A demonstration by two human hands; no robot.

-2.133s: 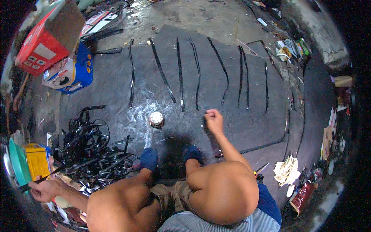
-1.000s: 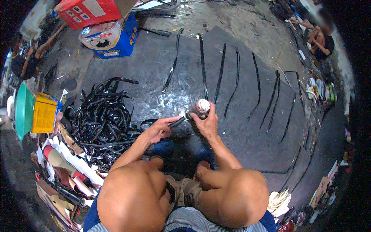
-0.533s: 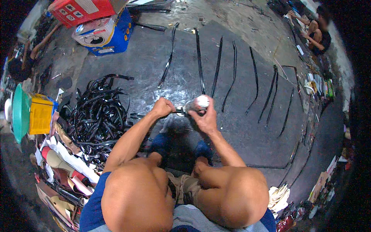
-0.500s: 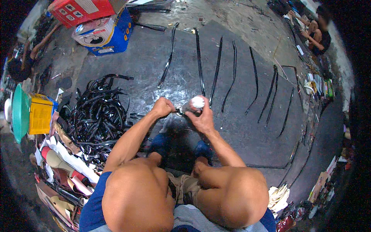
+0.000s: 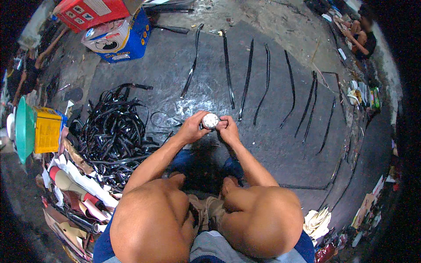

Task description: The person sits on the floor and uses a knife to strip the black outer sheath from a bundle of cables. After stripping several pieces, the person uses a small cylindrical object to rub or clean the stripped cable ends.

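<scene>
Dark mat (image 5: 272, 144) spread over the ground, bearing a row of long black strips (image 5: 247, 79) laid side by side, apart from one another, with more toward the right edge (image 5: 312, 105). Tangled heap of black strips (image 5: 112, 131) at the mat's left border. Blue carton (image 5: 127, 39) at upper left, with a red box (image 5: 90, 11) resting on it. Yellow container (image 5: 47, 130) at far left, green basin (image 5: 24, 127) standing on edge just beside it. Pile of rolled and flat sheet material (image 5: 74, 193) at lower left. Pale crumpled scraps (image 5: 318, 221) at lower right. Another person (image 5: 362, 33) sits at upper right, well apart.
</scene>
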